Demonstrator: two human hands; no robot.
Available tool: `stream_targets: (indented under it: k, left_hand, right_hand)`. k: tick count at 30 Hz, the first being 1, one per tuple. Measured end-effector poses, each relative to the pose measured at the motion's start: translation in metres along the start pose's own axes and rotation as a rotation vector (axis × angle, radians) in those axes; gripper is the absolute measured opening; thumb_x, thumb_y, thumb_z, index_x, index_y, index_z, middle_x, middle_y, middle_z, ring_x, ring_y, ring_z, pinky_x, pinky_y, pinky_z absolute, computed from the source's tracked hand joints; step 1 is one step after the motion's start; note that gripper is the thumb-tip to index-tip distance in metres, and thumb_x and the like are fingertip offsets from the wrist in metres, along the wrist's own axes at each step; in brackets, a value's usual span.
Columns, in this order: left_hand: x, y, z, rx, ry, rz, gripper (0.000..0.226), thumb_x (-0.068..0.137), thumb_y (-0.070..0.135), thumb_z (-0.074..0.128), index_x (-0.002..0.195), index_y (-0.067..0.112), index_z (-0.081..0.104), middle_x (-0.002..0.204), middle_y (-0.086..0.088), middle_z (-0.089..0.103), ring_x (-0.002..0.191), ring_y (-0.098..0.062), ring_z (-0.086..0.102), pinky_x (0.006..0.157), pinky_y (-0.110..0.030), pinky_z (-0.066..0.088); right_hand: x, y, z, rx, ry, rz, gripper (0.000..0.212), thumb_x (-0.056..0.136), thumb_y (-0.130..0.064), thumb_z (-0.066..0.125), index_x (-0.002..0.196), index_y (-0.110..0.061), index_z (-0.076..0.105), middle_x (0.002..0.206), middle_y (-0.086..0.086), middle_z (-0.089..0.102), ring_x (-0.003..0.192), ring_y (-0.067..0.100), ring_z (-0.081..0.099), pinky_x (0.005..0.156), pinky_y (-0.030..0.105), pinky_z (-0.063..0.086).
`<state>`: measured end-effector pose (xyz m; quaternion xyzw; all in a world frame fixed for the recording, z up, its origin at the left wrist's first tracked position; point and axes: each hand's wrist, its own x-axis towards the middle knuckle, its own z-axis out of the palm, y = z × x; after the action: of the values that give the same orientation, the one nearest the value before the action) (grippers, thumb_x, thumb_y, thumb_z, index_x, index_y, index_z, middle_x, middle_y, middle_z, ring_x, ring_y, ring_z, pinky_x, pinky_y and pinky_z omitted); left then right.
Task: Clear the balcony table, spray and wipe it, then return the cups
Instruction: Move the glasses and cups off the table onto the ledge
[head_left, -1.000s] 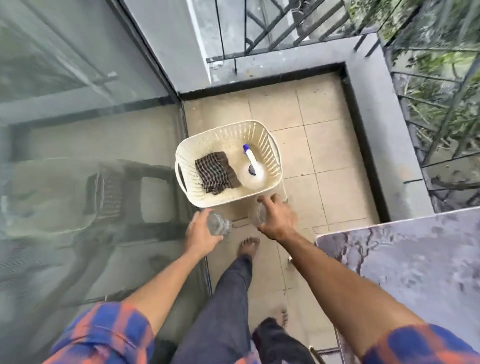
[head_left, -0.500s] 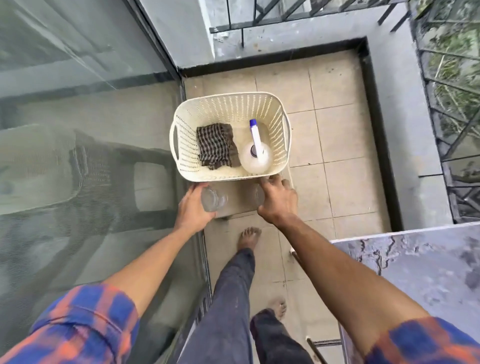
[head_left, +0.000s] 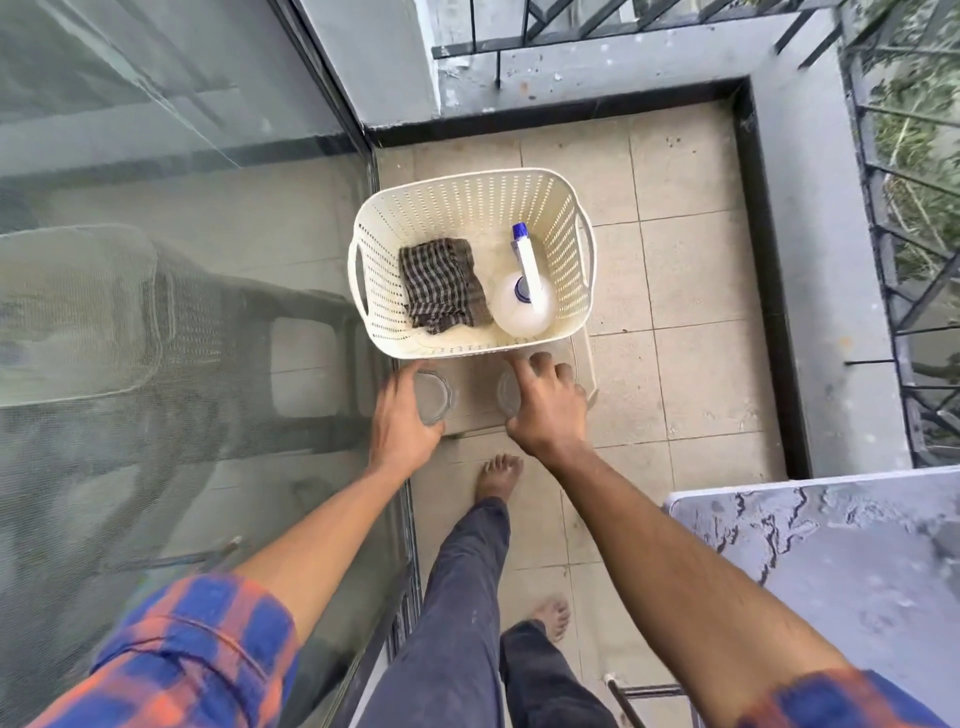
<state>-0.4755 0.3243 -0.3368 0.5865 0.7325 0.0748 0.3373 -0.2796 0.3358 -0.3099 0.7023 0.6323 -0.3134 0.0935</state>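
My left hand (head_left: 402, 426) grips a clear glass cup (head_left: 434, 397) and my right hand (head_left: 548, 408) grips a second clear cup (head_left: 508, 395). Both cups are held low over a cream stool (head_left: 584, 364), just in front of a cream perforated basket (head_left: 410, 228) that stands on it. In the basket lie a dark checked cloth (head_left: 441, 286) and a white spray bottle (head_left: 522, 299) with a blue nozzle. The grey marbled balcony table (head_left: 831, 561) shows at the lower right, behind my right arm.
A glass sliding door (head_left: 182, 312) fills the left side, with a chair seen through it. A grey parapet (head_left: 810, 260) with dark railings bounds the tiled floor (head_left: 691, 322) at the right and back. My bare feet stand below the stool.
Both hands have moved forward and down with the cups, from in front of the stool to over its top beside the basket. The view has tilted closer to the basket.
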Motion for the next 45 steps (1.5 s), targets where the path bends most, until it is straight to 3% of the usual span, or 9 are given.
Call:
stream_targets:
  k: [6,14,21,33,45]
  left_hand:
    - [-0.005,-0.001,0.003,-0.105,0.023,-0.088,0.097,0.066,0.013,0.09,0.147,0.021,0.037,0.149,-0.002,0.048,0.135,-0.026,0.047,0.11,-0.039,0.039]
    - [0.001,0.0,0.004,-0.118,0.019,-0.099,0.09,0.066,0.017,0.092,0.142,0.023,0.045,0.144,0.0,0.053,0.13,-0.023,0.051,0.106,-0.036,0.041]
    - [0.017,0.003,0.0,-0.111,0.03,-0.077,0.09,0.065,0.02,0.093,0.141,0.021,0.045,0.141,-0.001,0.055,0.13,-0.024,0.051,0.107,-0.037,0.041]
    - [0.024,0.005,-0.004,-0.106,-0.021,-0.041,0.09,0.068,0.019,0.092,0.143,0.024,0.043,0.146,0.001,0.05,0.132,-0.022,0.048,0.107,-0.031,0.035]
    - [0.024,0.001,-0.001,-0.115,-0.023,-0.056,0.098,0.067,0.018,0.092,0.147,0.024,0.037,0.15,0.003,0.046,0.138,-0.02,0.044,0.114,-0.037,0.035]
  right_hand:
    - [0.003,-0.023,0.016,0.095,0.014,-0.02,0.08,0.077,-0.01,0.076,0.149,-0.018,0.043,0.148,0.013,0.048,0.134,0.041,0.048,0.1,0.058,0.053]
    - [0.006,-0.023,0.022,0.11,-0.032,-0.052,0.09,0.078,-0.01,0.078,0.156,-0.017,0.034,0.155,0.014,0.039,0.139,0.04,0.041,0.107,0.058,0.048]
    - [0.014,-0.018,0.019,0.124,0.006,-0.08,0.091,0.075,-0.011,0.081,0.154,-0.023,0.039,0.148,0.012,0.045,0.131,0.04,0.046,0.099,0.054,0.053]
    - [0.03,-0.005,0.009,0.03,0.0,-0.157,0.093,0.074,-0.019,0.085,0.153,-0.03,0.038,0.149,0.008,0.043,0.13,0.037,0.046,0.099,0.056,0.054]
    - [0.023,-0.026,0.018,0.151,0.023,-0.062,0.094,0.076,-0.007,0.082,0.156,-0.026,0.036,0.155,0.012,0.037,0.136,0.038,0.043,0.105,0.054,0.051]
